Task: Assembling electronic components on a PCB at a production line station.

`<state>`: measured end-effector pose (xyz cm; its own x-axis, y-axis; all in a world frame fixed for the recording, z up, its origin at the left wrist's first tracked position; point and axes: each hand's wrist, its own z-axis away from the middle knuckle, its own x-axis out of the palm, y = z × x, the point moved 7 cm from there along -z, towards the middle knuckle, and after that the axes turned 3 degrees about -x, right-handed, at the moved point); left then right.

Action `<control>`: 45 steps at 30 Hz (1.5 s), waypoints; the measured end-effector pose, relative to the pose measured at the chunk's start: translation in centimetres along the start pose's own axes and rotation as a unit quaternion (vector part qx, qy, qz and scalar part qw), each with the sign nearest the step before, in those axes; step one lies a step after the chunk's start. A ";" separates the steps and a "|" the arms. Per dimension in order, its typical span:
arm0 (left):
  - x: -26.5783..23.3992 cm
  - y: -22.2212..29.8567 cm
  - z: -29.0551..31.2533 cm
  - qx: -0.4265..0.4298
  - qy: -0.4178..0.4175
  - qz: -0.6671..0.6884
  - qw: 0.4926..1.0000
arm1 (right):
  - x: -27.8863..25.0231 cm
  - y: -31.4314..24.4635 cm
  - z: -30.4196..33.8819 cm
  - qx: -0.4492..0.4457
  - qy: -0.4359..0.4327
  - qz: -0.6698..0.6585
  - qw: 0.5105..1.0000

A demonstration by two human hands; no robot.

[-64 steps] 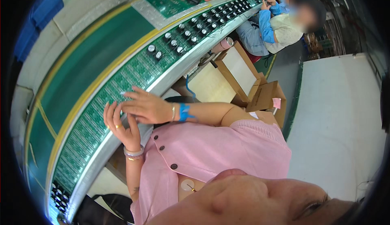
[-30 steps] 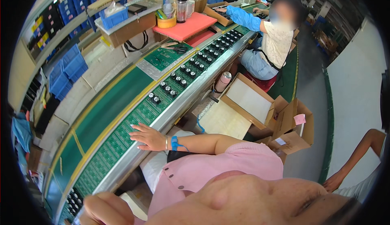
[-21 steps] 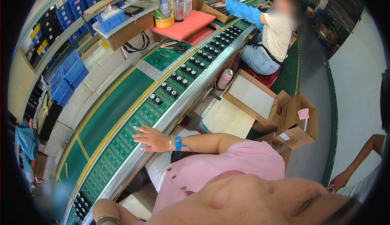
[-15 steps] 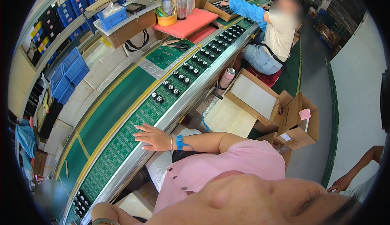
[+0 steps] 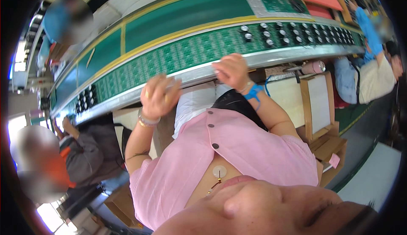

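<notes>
My left hand (image 5: 160, 97), wearing a ring and bracelets, is raised at the near side of the metal rail (image 5: 190, 75). Its fingers are smeared by motion, so what they hold, if anything, does not show. My right hand (image 5: 232, 71), with a blue wrist strap (image 5: 254, 92), is over the same rail with its fingers curled in. Whatever may be inside them is hidden. Beyond both hands runs a row of green circuit boards (image 5: 169, 59). Black round parts with pale tops (image 5: 267, 35) stand on the boards to the right, and a similar cluster (image 5: 86, 99) stands at the left.
Across the yellow-edged strip lies a green bench surface (image 5: 182, 21) with a foil-edged board panel (image 5: 277, 2). At right are a pink bottle (image 5: 313, 67) and an open carton (image 5: 319, 105). One co-worker (image 5: 91, 150) sits at left, another (image 5: 375, 78) at right.
The view has turned toward the left. My right hand, earlier spread over the boards, has drawn back to the rail and curled. My left hand has come up into view.
</notes>
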<state>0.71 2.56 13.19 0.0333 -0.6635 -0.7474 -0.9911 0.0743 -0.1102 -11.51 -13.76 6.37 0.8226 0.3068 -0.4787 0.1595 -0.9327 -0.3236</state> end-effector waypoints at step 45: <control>5.6 -6.9 8.3 -0.309 0.061 -0.092 0.944 | -2.2 4.6 1.9 0.123 0.013 0.120 0.985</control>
<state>8.79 4.47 4.34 0.2350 -0.7066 -0.6675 -0.8566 -0.4751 0.2014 -13.62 -18.39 4.41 0.8341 0.0751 -0.5464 -0.1764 -0.9023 -0.3933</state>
